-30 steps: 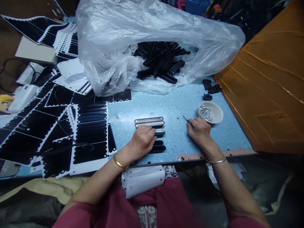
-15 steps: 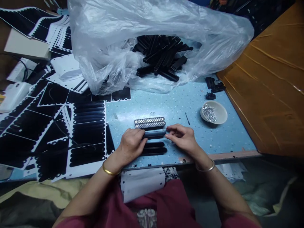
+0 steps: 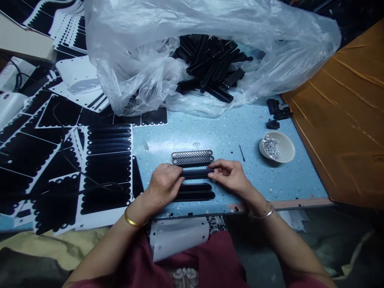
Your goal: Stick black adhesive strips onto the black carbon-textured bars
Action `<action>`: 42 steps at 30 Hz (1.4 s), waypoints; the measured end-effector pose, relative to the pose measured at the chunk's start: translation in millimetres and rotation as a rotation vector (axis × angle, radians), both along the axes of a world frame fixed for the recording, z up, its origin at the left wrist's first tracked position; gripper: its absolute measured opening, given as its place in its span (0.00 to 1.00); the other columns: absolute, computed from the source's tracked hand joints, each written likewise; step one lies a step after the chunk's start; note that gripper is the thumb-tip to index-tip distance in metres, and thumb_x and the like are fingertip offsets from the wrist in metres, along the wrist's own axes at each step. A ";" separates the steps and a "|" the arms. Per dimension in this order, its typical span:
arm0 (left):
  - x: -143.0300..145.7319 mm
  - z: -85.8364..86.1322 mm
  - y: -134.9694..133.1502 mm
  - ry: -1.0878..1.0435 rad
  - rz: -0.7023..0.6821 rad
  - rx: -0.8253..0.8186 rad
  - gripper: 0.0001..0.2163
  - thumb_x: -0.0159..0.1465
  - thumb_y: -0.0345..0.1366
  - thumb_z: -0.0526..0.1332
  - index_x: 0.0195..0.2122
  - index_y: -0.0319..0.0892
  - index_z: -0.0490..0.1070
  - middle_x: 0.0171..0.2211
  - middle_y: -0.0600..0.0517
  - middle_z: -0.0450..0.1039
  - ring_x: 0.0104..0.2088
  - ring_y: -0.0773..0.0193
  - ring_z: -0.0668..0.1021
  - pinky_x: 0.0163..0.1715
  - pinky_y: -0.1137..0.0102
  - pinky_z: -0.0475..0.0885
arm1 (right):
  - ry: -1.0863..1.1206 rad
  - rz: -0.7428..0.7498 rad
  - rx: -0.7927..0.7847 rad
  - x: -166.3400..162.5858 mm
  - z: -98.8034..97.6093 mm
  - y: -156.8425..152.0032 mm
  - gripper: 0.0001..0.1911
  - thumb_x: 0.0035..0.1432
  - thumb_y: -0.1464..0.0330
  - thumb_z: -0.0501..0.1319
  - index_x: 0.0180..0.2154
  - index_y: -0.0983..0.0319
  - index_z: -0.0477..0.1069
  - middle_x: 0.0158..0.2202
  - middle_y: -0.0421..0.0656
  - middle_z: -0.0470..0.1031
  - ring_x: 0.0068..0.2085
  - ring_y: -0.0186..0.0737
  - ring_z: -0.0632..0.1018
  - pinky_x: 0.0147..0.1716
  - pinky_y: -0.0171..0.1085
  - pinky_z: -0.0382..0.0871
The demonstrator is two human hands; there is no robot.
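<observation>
Between my hands lies a long narrow black plastic strip (image 3: 195, 174), level with the table edge. My left hand (image 3: 163, 182) is closed on its left end, thumb below and fingers curled above. At the right end, my right hand (image 3: 229, 175) pinches it with thumb and fingertips; the very tip is hidden. Just beyond are two strips with a silvery cross-hatched face (image 3: 192, 157), side by side with a small screw-like dot at their ends. Nearer to me sit two plain black strips (image 3: 196, 195), their left ends partly covered by my left hand.
Sheets of black rounded stickers (image 3: 108, 160) cover the left. A plastic bag (image 3: 135, 48) spills black strips (image 3: 214, 72) at the back. On the right are a bowl (image 3: 285, 150) of small shiny parts, a thin dark rod (image 3: 241, 153), black clips (image 3: 279, 109) and a brown taped box (image 3: 345, 120).
The view has shifted slightly. Both hands stay on the same black strip, and my right fingertips now sit a little further over its right end.
</observation>
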State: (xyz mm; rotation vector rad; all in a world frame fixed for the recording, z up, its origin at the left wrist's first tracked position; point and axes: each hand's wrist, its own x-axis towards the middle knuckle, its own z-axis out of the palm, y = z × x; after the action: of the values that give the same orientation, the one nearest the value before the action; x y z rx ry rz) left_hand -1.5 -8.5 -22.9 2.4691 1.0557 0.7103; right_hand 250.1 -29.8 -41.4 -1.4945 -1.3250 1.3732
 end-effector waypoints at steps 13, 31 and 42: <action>-1.1 -3.5 4.4 -0.033 -0.017 -0.053 0.05 0.65 0.30 0.57 0.35 0.39 0.72 0.29 0.48 0.76 0.30 0.60 0.73 0.33 0.65 0.68 | -0.032 0.015 0.084 -3.1 6.0 4.1 0.10 0.51 0.61 0.69 0.27 0.62 0.77 0.29 0.44 0.78 0.24 0.33 0.74 0.21 0.33 0.69; -4.4 -10.4 1.7 -0.050 0.016 -0.089 0.06 0.64 0.33 0.58 0.37 0.40 0.74 0.31 0.48 0.77 0.32 0.59 0.76 0.35 0.62 0.69 | -0.244 -0.018 0.181 -15.7 8.1 -6.4 0.17 0.62 0.58 0.57 0.27 0.61 0.72 0.26 0.43 0.74 0.22 0.33 0.74 0.21 0.34 0.68; -3.4 -8.5 1.8 -0.020 0.013 -0.102 0.04 0.63 0.31 0.59 0.33 0.40 0.73 0.29 0.48 0.76 0.31 0.58 0.75 0.34 0.63 0.68 | -0.318 0.035 0.331 -17.0 8.7 -1.6 0.09 0.56 0.64 0.64 0.26 0.61 0.75 0.25 0.43 0.75 0.27 0.37 0.74 0.29 0.38 0.69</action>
State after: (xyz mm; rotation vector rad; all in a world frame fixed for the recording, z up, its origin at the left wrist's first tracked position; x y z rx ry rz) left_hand -5.0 -6.7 -31.4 2.3666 1.0738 0.6666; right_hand 233.0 -31.3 -32.7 -1.5032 -1.6877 0.9017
